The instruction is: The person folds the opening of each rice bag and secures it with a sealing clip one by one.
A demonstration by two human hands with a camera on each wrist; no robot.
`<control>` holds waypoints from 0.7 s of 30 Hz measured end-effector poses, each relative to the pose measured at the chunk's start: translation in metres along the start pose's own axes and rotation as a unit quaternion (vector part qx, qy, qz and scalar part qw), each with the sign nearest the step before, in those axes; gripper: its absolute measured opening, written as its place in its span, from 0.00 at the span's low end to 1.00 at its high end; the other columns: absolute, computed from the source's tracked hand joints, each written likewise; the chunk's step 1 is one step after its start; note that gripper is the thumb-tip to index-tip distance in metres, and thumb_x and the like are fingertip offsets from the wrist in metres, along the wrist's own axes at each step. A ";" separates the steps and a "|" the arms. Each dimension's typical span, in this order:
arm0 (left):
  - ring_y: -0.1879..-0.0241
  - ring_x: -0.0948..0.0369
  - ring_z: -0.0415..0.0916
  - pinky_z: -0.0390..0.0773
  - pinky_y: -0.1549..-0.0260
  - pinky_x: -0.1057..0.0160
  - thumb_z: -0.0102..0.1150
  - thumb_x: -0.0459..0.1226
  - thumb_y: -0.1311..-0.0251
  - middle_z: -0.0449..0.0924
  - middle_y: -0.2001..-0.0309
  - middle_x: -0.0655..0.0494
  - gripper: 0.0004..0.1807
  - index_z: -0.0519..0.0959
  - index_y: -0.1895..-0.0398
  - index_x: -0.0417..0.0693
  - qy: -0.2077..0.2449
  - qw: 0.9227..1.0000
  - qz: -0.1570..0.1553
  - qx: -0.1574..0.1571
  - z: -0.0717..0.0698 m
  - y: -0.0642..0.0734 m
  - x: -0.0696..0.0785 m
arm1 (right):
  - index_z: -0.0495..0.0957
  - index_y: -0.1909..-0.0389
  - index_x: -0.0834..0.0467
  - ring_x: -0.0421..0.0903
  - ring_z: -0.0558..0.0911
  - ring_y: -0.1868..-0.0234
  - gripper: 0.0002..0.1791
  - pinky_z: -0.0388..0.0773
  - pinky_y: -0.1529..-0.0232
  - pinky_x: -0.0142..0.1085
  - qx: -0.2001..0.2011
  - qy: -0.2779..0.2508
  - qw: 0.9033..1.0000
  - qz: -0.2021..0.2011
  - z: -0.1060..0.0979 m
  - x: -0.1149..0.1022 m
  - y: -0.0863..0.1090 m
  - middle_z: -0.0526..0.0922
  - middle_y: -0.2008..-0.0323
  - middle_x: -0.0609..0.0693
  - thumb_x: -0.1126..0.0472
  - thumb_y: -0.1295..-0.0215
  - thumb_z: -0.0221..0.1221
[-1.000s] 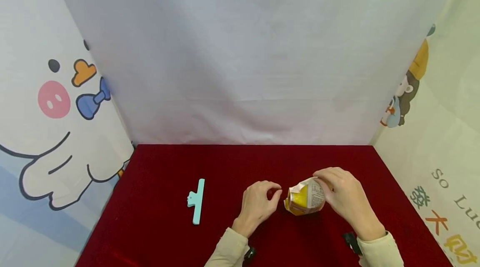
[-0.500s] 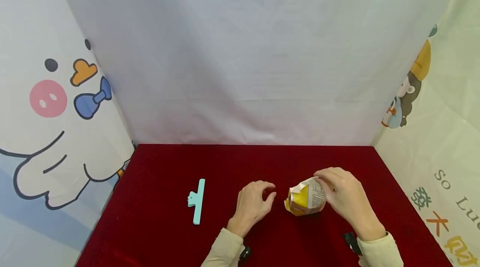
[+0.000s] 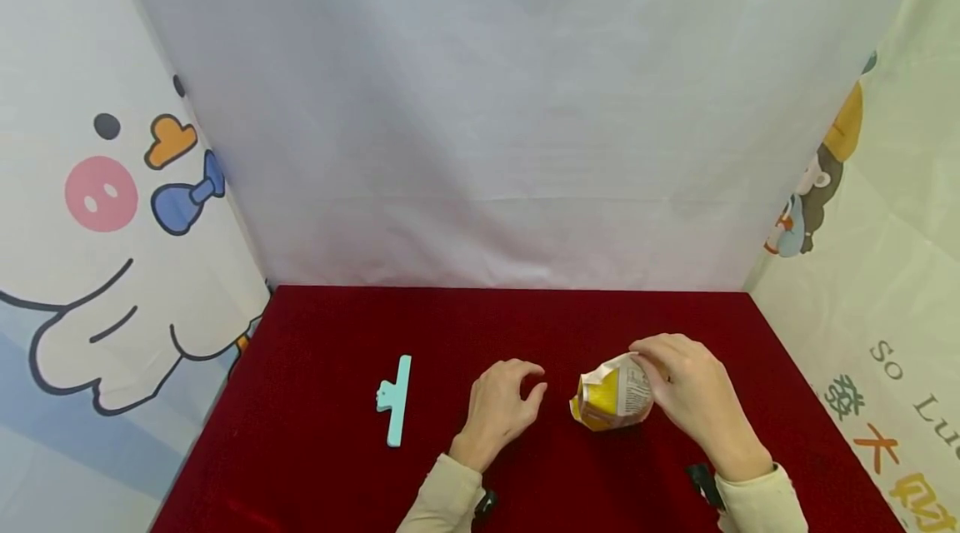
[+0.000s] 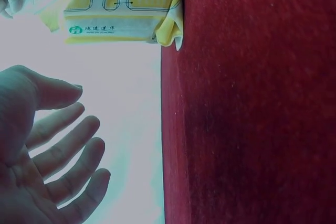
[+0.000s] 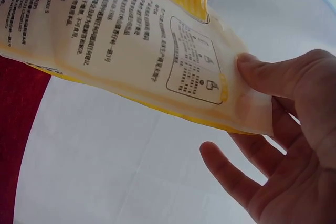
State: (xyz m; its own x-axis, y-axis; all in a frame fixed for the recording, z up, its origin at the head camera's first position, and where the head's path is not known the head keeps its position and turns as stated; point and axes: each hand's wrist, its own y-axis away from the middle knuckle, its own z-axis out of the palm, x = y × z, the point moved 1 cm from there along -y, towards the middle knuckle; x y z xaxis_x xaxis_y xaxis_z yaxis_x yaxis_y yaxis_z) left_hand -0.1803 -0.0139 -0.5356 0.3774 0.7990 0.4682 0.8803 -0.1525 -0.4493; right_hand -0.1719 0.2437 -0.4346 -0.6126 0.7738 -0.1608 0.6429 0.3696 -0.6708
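A yellow and white printed food packet stands on the red table at right of centre. My right hand pinches its top right edge between thumb and fingers; the right wrist view shows the thumb on the printed back of the packet, with the little finger held apart. To the left of the packet, my left hand hovers with nothing in it. Its fingers are loosely bent and spread, as the left wrist view shows of the left hand. A light blue clip with a long straight bar lies farther left.
The red cloth-covered table reaches back to a pale curtain. Printed cloth walls rise on both sides, a cartoon figure on the left one. Black straps sit at the wrists.
My left hand has drawn away from the packet, to the left, and the gap between its thumb and fingers has widened a little. The right hand keeps hold of the packet in place.
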 end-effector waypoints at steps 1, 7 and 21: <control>0.58 0.60 0.87 0.84 0.65 0.64 0.71 0.43 0.33 0.91 0.53 0.61 0.09 0.91 0.52 0.57 -0.001 1.000 -0.002 -0.001 0.000 0.000 0.000 | 0.90 0.61 0.61 0.49 0.89 0.61 0.15 0.87 0.60 0.49 0.000 0.000 1.000 0.000 0.000 0.000 0.000 0.92 0.63 0.50 0.76 0.50 0.77; 0.57 0.58 0.87 0.84 0.65 0.64 0.71 0.44 0.33 0.91 0.51 0.59 0.11 0.90 0.50 0.56 0.006 1.000 -0.012 -0.009 -0.003 -0.002 -0.003 | 0.90 0.61 0.60 0.49 0.89 0.62 0.16 0.87 0.61 0.48 0.003 0.004 1.000 -0.009 -0.002 0.001 -0.001 0.92 0.63 0.50 0.76 0.51 0.77; 0.56 0.58 0.86 0.85 0.63 0.62 0.70 0.44 0.31 0.91 0.51 0.59 0.11 0.90 0.49 0.55 0.003 1.000 -0.027 -0.009 -0.012 0.000 -0.016 | 0.90 0.61 0.60 0.48 0.89 0.62 0.15 0.87 0.62 0.48 -0.001 0.007 1.000 -0.005 -0.004 0.002 -0.002 0.92 0.63 0.50 0.75 0.51 0.78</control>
State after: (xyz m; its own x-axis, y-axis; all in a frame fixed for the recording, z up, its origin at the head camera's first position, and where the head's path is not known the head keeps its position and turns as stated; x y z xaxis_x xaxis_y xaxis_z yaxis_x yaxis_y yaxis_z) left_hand -0.1828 -0.0335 -0.5345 0.3314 0.8030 0.4953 0.9040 -0.1199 -0.4104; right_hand -0.1728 0.2469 -0.4308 -0.6121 0.7776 -0.1441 0.6378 0.3777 -0.6713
